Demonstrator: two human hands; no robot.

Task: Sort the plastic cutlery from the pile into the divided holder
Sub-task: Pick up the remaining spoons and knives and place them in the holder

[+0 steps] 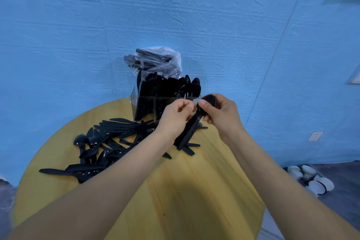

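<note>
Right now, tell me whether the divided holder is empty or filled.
Filled: black cutlery stands upright in the clear divided holder, its tops sticking above the rim.

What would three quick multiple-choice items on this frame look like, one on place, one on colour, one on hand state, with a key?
1. Where does the clear divided acrylic holder stand?
A. at the round yellow wooden table's far edge, by the blue wall
B. at the near edge
C. on the floor

2. What colour is the loose pile of plastic cutlery?
A. white
B. black
C. red

3. What is the right hand doing?
A. lying flat on the table
B. hanging idle
C. gripping a bundle of black plastic spoons

Key: 1 A, the holder sits beyond the pile against the wall; 2 B, every piece is black; 3 C, fingers curl round the bundle, beside the left hand.
</note>
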